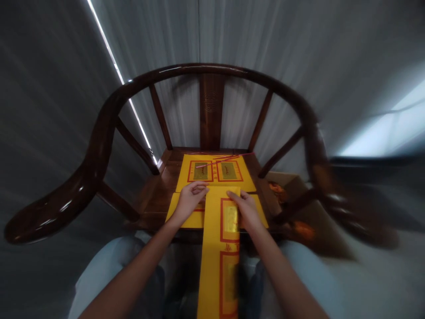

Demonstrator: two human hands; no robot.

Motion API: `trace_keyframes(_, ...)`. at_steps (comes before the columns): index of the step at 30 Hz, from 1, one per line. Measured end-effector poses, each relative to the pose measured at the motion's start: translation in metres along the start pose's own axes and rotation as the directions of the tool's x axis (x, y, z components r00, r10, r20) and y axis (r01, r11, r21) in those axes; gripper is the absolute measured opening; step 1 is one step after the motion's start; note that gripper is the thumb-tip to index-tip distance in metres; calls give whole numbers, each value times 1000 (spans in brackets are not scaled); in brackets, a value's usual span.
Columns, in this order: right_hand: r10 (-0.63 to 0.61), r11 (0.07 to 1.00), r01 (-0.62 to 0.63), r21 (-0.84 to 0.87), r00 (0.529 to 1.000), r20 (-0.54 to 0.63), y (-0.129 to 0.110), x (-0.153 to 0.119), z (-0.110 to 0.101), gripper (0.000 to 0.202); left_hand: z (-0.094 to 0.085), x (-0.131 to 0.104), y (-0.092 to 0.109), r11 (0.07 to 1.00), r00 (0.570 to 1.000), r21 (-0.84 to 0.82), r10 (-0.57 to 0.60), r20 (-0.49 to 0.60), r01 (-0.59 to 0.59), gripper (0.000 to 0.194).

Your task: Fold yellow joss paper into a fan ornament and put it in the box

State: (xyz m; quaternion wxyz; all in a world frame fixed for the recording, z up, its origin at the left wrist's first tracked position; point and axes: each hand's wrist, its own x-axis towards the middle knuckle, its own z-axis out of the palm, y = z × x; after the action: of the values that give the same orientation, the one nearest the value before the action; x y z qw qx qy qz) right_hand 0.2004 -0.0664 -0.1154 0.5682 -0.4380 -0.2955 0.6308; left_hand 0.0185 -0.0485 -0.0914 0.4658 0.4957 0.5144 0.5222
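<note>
A yellow joss paper sheet (212, 252), printed with red frames and gold foil, hangs from the chair seat down between the knees. Its right edge looks folded over. My left hand (192, 199) is closed at the sheet's top left corner, fingertips pinched together. On the right edge near the top, my right hand (248, 207) grips the same sheet, thumb on the front and fingers behind. Beyond both hands, more yellow joss paper (215, 170) lies flat on the seat, with some of it under the held sheet. Thin reddish sticks (217, 162) rest across it.
The dark wooden chair (210, 110) has a curved rail and armrests around both sides of the work. A cardboard box (288, 181) with orange-red items stands on the floor to the right. Grey corrugated wall (179, 35) rises behind. My knees flank the seat front.
</note>
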Motion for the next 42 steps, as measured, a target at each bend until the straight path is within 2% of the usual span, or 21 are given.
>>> trace_keyframes(5, -63, 997, 65, 37, 997, -49, -3, 6, -4, 23, -2, 2, -4, 1000, 1000, -13, 3, 26, -3, 29)
trace_keyframes(11, -182, 979, 176, -99, 982, -47, -17, 3, -6, 21, -5, 4, -7, 999, 999, -32, 6, 41, -5, 33)
trace_keyframes(19, -148, 985, 145, -94, 989, -25, -20, -1, -3, 23, -8, 5, -10, 997, 999, -60, -48, 25, 49, 37)
trace_keyframes(24, -119, 989, 113, -91, 991, -68, -17, 1, -4, 26, -10, 5, -12, 994, 996, -96, -42, 74, 49, 43)
trace_keyframes(28, -85, 994, 79, -77, 993, -83, -14, 5, -6, 29, -8, 4, -11, 994, 996, -80, -69, 50, 73, 40)
trace_keyframes(33, -108, 991, 101, -90, 990, -85, -17, 3, -6, 29, -7, 4, -7, 995, 997, -71, -70, 41, 73, 39)
trace_keyframes(36, -103, 989, 94, -115, 992, -73, -21, -1, -3, 30, -8, 4, -5, 995, 997, -69, -72, 33, 74, 46)
trace_keyframes(39, -95, 985, 85, -149, 994, -62, -23, -3, -3, 31, -7, 3, -4, 992, 994, -74, -104, 24, 105, 53)
trace_keyframes(42, -109, 984, 98, -149, 992, -68, -24, -1, -6, 30, -3, 1, -2, 981, 984, -85, -174, 46, 177, 51)
